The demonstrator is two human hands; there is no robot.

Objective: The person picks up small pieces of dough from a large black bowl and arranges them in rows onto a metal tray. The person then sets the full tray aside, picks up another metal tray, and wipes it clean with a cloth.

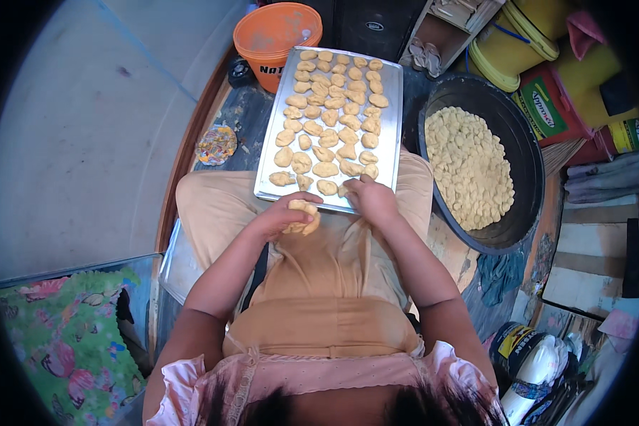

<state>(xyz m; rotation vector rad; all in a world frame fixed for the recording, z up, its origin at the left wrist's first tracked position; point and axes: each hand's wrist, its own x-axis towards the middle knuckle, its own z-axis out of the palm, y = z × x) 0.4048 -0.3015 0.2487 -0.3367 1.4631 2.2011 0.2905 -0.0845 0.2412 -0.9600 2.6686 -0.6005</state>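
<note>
A metal baking tray (268, 174) rests across my lap, tilted up away from me, with rows of pale yellow dough pieces (329, 118) laid over it. In my left hand (277, 216), just off the tray's near edge, a clump of dough (302, 218) is held with the fingers curled round it. My right hand (373, 201) reaches over the tray's near right corner. Its fingertips press on a small dough piece (344, 190) at the end of the nearest row, partly hidden by the fingers.
To the right stands a wide black basin (536, 167) holding a heap of small dough lumps (470, 167). An orange bucket (277, 32) is behind the tray at the left. A round patterned mat (216, 145) lies left of it. Yellow buckets (511, 50) crowd the far right.
</note>
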